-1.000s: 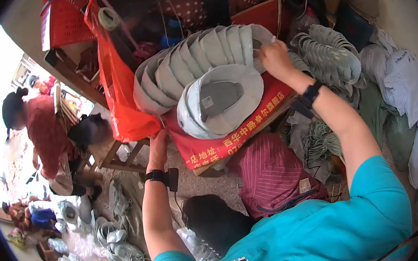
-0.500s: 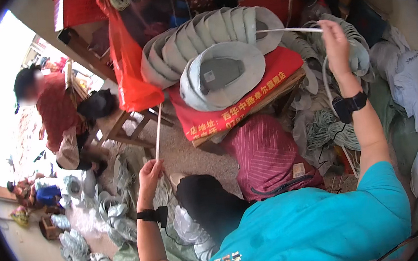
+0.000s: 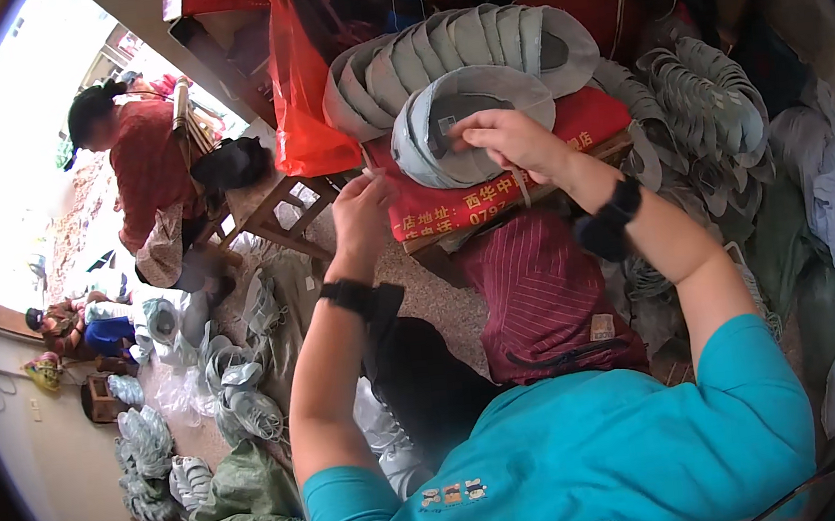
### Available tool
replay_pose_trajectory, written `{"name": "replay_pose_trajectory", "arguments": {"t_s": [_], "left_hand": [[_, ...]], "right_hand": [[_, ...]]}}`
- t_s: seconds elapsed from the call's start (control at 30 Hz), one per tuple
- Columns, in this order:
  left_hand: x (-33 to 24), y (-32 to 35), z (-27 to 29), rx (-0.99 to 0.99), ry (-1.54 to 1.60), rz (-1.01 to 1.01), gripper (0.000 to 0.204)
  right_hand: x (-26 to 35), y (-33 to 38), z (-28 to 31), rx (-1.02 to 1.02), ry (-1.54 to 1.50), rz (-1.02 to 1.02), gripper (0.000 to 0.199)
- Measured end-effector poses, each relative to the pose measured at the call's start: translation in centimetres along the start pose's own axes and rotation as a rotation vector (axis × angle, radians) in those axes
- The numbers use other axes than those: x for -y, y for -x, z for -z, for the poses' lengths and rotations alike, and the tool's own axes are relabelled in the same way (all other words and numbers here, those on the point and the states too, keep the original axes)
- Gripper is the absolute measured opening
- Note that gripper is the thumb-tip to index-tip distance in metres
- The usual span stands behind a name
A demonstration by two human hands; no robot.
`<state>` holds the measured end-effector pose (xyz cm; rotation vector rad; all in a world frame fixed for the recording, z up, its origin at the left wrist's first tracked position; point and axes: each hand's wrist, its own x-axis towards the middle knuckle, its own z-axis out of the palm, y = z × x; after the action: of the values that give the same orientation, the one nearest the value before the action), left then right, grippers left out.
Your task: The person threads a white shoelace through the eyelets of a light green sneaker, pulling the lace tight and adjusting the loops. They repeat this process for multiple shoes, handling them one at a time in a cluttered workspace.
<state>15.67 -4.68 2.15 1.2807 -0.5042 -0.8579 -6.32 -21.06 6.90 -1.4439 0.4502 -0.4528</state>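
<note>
Over a red printed cloth (image 3: 413,211) on a low wooden stand, a pale grey shoe upper (image 3: 428,164) lies in front of a nested row of similar uppers (image 3: 429,63). My right hand (image 3: 517,145) is closed in a pinch above the front upper's opening. A white cord (image 3: 523,190) hangs beneath that hand; its run through the fingers is partly hidden. To the left of the upper, my left hand (image 3: 360,206) pinches a short white end of cord (image 3: 370,174). The cord's stretch between the hands cannot be made out.
A red plastic bag (image 3: 309,120) hangs left of the uppers beside a wooden stool (image 3: 277,209). More stacked uppers (image 3: 709,107) stand at the right. Someone in a red top (image 3: 148,156) sits at the far left. Green sacks (image 3: 250,508) lie at the lower left.
Both hands have come inward from a wide spread. The right moved left and down to the front upper, the left moved up and right. The stretched white cord lengths no longer show.
</note>
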Motion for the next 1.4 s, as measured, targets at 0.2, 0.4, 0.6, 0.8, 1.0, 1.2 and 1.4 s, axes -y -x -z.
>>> {"name": "replay_pose_trajectory", "arguments": {"t_s": [0.2, 0.4, 0.6, 0.8, 1.0, 1.2, 1.4], "left_hand": [[1.2, -3.1, -1.5, -0.004, 0.082, 0.065, 0.008], [1.8, -3.1, -0.2, 0.173, 0.350, 0.282, 0.009], [0.3, -1.9, -3.4, 0.177, 0.482, 0.340, 0.015], [-0.7, -1.0, -3.4, 0.185, 0.263, 0.290, 0.017], [-1.2, 0.1, -2.2, 0.042, 0.202, 0.417, 0.019], [-1.8, 3.8, -6.9, 0.010, -0.447, -0.013, 0.091], [-2.8, 2.5, -6.8, 0.028, -0.185, 0.156, 0.114]], "right_hand": [[-2.4, -6.1, -2.2, 0.052, 0.026, -0.056, 0.022], [-2.4, -7.1, -3.4, 0.151, 0.336, -0.172, 0.017], [-2.8, -8.0, -3.4, 0.255, 0.540, 0.103, 0.018], [-3.9, -6.7, -3.6, 0.148, 0.089, -0.088, 0.019], [-4.7, -6.4, -3.1, 0.068, 0.316, 0.078, 0.022], [-2.9, -3.6, -3.9, -0.157, 0.726, 0.510, 0.023], [1.2, 1.0, -2.7, 0.084, 0.470, 0.244, 0.022]]}}
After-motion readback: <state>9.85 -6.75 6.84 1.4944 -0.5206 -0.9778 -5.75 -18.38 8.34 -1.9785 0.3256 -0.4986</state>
